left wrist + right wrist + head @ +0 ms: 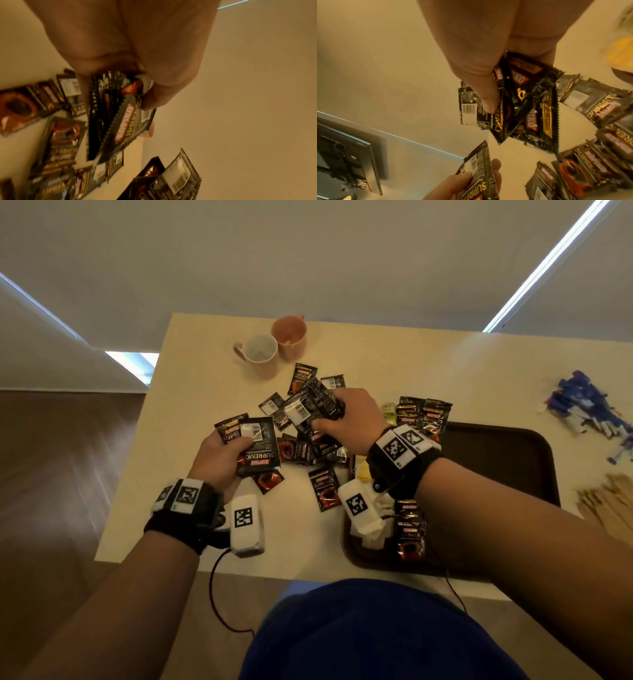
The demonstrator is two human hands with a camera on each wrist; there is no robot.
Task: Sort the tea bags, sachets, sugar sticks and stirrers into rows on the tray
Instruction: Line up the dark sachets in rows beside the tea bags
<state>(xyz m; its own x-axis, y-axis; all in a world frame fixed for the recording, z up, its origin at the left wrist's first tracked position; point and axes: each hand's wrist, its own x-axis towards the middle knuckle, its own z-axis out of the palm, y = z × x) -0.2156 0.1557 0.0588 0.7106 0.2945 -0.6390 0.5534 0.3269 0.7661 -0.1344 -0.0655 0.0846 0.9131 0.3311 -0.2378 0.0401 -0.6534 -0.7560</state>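
Gathering step: left hand and right hand each grip sachets above the pile; next, rows on the tray.

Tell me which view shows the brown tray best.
The head view: the brown tray lies at the table's right, behind the right hand, with sachets on its left part. The right wrist view catches at most a blurred dark edge at its right border. The left wrist view shows none of it.

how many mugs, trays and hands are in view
mugs: 2
tray: 1
hands, both gripping sachets: 2
total: 5
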